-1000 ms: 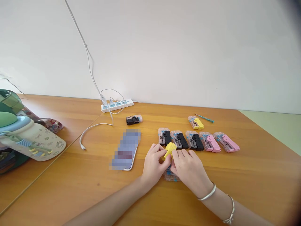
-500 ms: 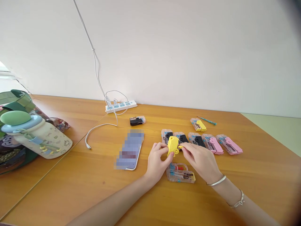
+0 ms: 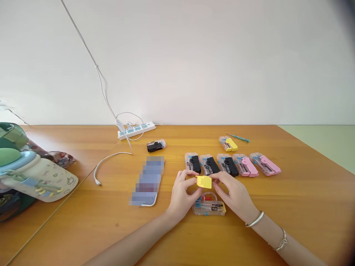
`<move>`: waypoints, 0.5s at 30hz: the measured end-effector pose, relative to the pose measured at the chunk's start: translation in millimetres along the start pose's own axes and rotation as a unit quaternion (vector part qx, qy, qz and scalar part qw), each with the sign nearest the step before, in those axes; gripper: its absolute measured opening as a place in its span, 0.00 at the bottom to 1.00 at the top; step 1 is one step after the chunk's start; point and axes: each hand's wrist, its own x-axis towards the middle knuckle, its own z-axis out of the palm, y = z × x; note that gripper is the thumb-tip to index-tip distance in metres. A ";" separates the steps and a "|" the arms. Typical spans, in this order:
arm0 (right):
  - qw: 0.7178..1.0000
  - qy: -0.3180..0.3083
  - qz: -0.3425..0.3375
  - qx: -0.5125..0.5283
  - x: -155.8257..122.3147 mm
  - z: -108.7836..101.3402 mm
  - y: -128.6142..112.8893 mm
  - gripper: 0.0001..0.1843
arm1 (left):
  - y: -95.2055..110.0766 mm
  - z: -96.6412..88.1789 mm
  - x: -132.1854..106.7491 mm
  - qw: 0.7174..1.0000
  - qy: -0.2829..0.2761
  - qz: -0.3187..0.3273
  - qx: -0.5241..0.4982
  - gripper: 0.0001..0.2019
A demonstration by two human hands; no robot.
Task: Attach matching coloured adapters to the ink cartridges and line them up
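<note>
Between my left hand (image 3: 183,195) and my right hand (image 3: 233,195) is a small yellow plastic part (image 3: 203,181), pinched by the fingertips of both. Its shape looks blocky, and the fingers hide its ends. Just below the hands lies a transparent pack of a mini water gun (image 3: 209,207) with red and blue parts inside. Its printed label reads upside down. Beyond my fingers stands a row of packed toy guns: several black ones (image 3: 210,165) on the left and two pink ones (image 3: 255,164) on the right.
Farther back are a packed yellow toy gun (image 3: 229,144) and a small teal screwdriver (image 3: 238,138). A black pack (image 3: 156,145) lies near a white power strip (image 3: 135,130) with a white cable (image 3: 111,159). A blurred phone (image 3: 146,181) lies left of my hands, and a patterned water bottle (image 3: 36,181) lies at the far left.
The yellow part has turned and now shows a flat, blocky face instead of its upright shape with a loop. My hands have drawn slightly apart, and the camera has tilted.
</note>
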 end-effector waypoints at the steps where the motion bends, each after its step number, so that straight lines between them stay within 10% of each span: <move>1: 0.999 0.002 0.014 0.031 -0.8 -2.2 -2.9 0.10 | -0.4 -0.3 0.3 1.000 -0.011 -0.005 -0.007 0.10; 15: 0.997 0.002 -0.018 0.074 -4.4 -5.5 -15.1 0.08 | 0.1 -3.4 2.1 0.994 -0.094 -0.003 -0.061 0.08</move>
